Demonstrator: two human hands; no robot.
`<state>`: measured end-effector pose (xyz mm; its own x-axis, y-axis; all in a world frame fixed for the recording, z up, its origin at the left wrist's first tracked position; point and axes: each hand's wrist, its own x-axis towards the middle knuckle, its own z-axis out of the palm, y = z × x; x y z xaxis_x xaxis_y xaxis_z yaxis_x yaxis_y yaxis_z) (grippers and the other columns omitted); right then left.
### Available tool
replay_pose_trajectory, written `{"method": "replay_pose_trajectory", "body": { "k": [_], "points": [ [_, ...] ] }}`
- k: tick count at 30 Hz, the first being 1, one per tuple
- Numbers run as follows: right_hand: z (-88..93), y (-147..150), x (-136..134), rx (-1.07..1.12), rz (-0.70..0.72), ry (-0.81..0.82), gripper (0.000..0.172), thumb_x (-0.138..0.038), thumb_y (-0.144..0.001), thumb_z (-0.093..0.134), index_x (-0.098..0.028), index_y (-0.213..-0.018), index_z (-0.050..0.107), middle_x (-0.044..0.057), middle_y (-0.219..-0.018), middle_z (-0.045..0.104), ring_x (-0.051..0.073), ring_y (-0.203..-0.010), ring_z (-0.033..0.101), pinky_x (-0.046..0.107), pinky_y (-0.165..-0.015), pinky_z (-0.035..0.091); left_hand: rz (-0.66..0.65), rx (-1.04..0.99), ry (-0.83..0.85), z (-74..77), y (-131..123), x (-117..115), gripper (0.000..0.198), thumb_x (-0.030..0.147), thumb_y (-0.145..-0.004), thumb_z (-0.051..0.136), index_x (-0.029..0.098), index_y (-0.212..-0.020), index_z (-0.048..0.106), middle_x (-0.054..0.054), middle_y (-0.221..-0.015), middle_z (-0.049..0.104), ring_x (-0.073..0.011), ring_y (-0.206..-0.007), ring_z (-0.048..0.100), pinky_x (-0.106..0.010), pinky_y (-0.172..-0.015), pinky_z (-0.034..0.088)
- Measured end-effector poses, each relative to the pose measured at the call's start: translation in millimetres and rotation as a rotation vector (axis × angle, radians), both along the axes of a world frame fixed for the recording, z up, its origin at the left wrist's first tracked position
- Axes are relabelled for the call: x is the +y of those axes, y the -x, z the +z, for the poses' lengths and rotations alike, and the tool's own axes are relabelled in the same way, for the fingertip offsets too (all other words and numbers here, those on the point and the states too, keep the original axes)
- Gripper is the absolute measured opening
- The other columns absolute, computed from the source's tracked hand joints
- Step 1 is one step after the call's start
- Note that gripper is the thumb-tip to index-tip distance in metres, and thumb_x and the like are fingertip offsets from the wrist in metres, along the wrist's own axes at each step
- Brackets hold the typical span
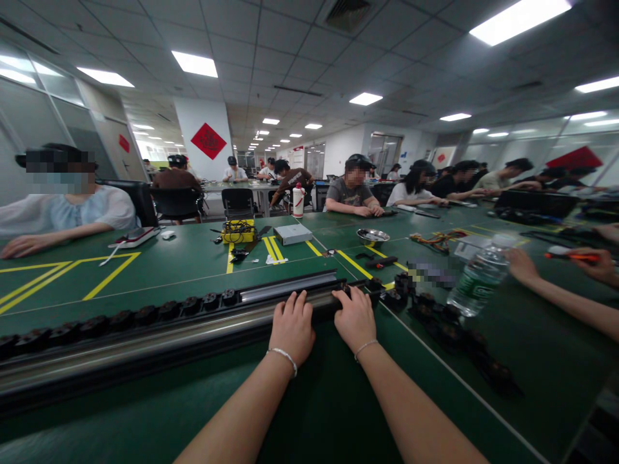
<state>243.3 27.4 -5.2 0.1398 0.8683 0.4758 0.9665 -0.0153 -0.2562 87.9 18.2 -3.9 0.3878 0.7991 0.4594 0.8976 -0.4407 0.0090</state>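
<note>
A long metal rail with black edges (145, 341) lies across the green table from the left edge to the centre. My left hand (293, 328) rests over its near side close to the right end, fingers curled onto the metal. At the rail's right end is my right hand (355, 319), its fingers bent around the black end; the thumb side is near a small dark part that I cannot make out. Behind the rail runs a row of black round parts (145, 316), with a shorter silver strip (290, 285) beside them.
Black parts (449, 328) trail off to the right beside a water bottle (478, 277). Farther back are a metal bowl (373, 236), a grey box (293, 234) and a yellow item with cables (238, 231). Another person's arm (565, 296) reaches in from the right.
</note>
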Motion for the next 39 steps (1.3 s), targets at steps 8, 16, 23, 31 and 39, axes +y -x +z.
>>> {"method": "replay_pose_trajectory", "body": {
  "k": [8,16,23,31,39],
  "points": [
    [0.7,1.0,-0.6,-0.007,-0.005,0.006,0.046,-0.010,-0.070,0.046,-0.025,-0.111,0.060,0.009,-0.122,0.050,0.024,-0.122,0.035,0.041,-0.104,0.020,0.009,-0.001,0.017,2.1,-0.7,-1.3,0.035,0.022,-0.074,0.049,0.021,-0.109,0.054,-0.007,-0.139,0.042,-0.0253,-0.128,0.032,-0.045,-0.098,0.031],
    [1.2,-1.7,0.3,-0.009,-0.014,-0.001,0.045,-0.010,-0.071,0.046,-0.024,-0.111,0.060,0.010,-0.122,0.049,0.024,-0.120,0.037,0.041,-0.104,0.022,0.005,-0.003,-0.001,-1.0,-0.3,0.3,0.035,0.023,-0.074,0.047,0.020,-0.109,0.053,-0.007,-0.139,0.042,-0.0254,-0.128,0.033,-0.045,-0.098,0.031],
    [0.7,-1.9,0.6,-0.016,-0.025,-0.005,0.045,-0.010,-0.070,0.046,-0.024,-0.111,0.059,0.010,-0.122,0.048,0.024,-0.120,0.037,0.041,-0.103,0.022,-0.003,-0.006,-0.018,-1.5,0.3,0.4,0.035,0.024,-0.074,0.047,0.019,-0.109,0.053,-0.007,-0.138,0.042,-0.0260,-0.127,0.033,-0.045,-0.098,0.031],
    [0.9,-3.7,0.6,-0.017,-0.039,-0.013,0.045,-0.010,-0.070,0.047,-0.024,-0.111,0.060,0.010,-0.121,0.049,0.024,-0.120,0.036,0.040,-0.103,0.021,0.001,0.002,-0.003,-0.6,-0.3,0.4,0.036,0.024,-0.073,0.048,0.019,-0.109,0.053,-0.007,-0.139,0.042,-0.0261,-0.128,0.033,-0.046,-0.098,0.031],
    [1.2,-3.6,-0.6,-0.017,-0.067,-0.006,0.045,-0.011,-0.070,0.048,-0.026,-0.110,0.060,0.010,-0.122,0.049,0.024,-0.120,0.037,0.039,-0.103,0.022,0.007,0.006,-0.010,-1.2,-0.6,0.5,0.036,0.024,-0.073,0.048,0.020,-0.109,0.052,-0.006,-0.139,0.042,-0.0252,-0.127,0.033,-0.044,-0.098,0.031]
  ]
}}
